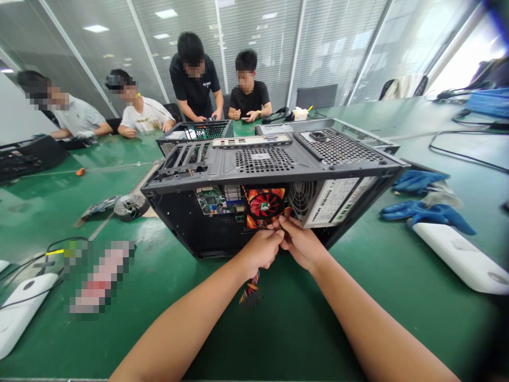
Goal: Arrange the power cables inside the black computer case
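Note:
In front of me a black computer case lies with its open side facing me. Inside it show a motherboard, a red cooling fan with a flame-patterned surround and a labelled power supply. My left hand is closed around a bundle of coloured power cables, whose dark connector hangs below the fist. Right beside it, my right hand pinches the same bundle where it comes from the power supply. The fingertips of both hands meet, hiding the exact spot they grip.
More cases stand behind, with several people across the green table. Blue gloves and a white device lie right. Left are a tape roll, another white device with cables and a blurred pink item.

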`<state>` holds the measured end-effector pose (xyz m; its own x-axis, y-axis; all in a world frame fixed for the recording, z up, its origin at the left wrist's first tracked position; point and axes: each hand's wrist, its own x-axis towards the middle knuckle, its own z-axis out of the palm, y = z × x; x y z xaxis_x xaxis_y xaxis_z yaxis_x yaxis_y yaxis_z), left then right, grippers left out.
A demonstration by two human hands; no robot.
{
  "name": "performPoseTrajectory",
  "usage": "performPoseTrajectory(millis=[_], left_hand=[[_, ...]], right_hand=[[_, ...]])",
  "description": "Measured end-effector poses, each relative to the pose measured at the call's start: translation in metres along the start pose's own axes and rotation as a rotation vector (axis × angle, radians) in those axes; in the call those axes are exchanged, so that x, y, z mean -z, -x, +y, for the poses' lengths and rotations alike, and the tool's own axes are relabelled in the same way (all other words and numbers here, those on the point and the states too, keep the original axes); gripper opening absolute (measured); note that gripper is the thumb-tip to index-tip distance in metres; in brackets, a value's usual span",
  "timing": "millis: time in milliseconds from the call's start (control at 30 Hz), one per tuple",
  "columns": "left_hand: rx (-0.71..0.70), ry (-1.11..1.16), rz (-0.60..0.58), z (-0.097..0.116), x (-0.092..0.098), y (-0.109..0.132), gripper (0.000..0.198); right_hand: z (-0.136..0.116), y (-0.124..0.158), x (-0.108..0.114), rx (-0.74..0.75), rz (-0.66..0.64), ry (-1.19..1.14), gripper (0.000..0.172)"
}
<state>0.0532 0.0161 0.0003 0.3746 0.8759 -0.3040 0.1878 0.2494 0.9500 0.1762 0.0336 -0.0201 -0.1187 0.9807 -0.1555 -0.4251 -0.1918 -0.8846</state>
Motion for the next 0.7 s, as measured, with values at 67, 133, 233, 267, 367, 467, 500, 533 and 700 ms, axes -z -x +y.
performPoseTrajectory(millis=[67,133,233,267,367,467,500,533,700], left_hand=[[-0.146,-0.351,0.148,-0.0032,-0.0023,-0.0022,0.033],[-0.246,-0.620,0.256,-0.0048,-0.0034,-0.0026,0.029],[-0.239,-0.820,0.325,-0.0056,-0.0042,-0.0009,0.028],[-0.227,-0.853,0.338,-0.0057,-0.0044,-0.0005,0.029],[-0.258,-0.818,0.333,-0.0056,-0.0042,-0.0007,0.026],[-0.195,-0.454,0.154,-0.0042,-0.0027,-0.0018,0.030],[-0.136,-0.291,0.073,-0.0034,-0.0020,-0.0018,0.031],[-0.072,-0.138,-0.003,-0.0026,-0.0013,-0.0015,0.032],[0.035,0.072,-0.105,0.0006,0.0010,-0.0001,0.027]], right_hand=[[0.0032,-0.0010,-0.0012,0.024,0.033,0.007,0.035],[0.0060,-0.0022,-0.0022,0.057,0.068,0.014,0.035],[0.0080,-0.0036,-0.0029,0.093,0.098,0.028,0.035],[0.0082,-0.0039,-0.0030,0.101,0.101,0.027,0.035],[0.0073,-0.0037,-0.0031,0.102,0.105,0.013,0.034],[0.0047,-0.0022,-0.0030,0.062,0.099,0.013,0.033],[0.0037,-0.0017,-0.0028,0.052,0.094,0.007,0.032],[0.0027,-0.0012,-0.0025,0.049,0.088,-0.003,0.031],[0.0011,-0.0006,-0.0009,0.048,0.082,-0.032,0.029]])
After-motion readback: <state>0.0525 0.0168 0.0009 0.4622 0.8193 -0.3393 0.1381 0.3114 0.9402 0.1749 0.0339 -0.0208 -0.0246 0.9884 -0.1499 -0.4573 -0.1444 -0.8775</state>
